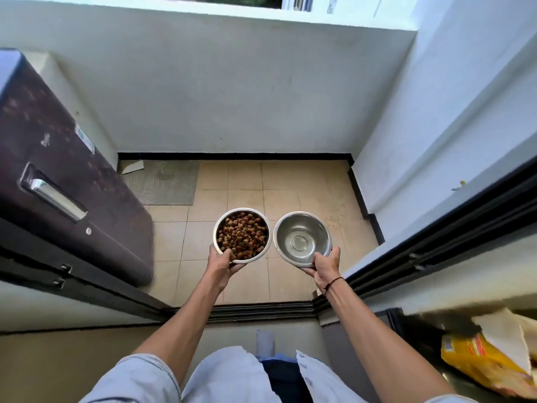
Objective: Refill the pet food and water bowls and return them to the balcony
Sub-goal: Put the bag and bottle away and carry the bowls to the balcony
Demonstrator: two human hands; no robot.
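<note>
Where writing appears, on the fridge (58, 158) door badge and sticker at left and on the yellow bag (476, 362) at lower right, none is legible. Left hand (223, 261) grips the near rim of the food bowl (242, 235), full of brown kibble. Right hand (325, 264) grips the near rim of the water bowl (302, 239); water clear. Both bowls steel, side by side, almost touching, held above the tiled balcony floor (290, 181). Grey mat (162, 181) in the far left corner. Door track (261, 311) crosses between person and floor.
</note>
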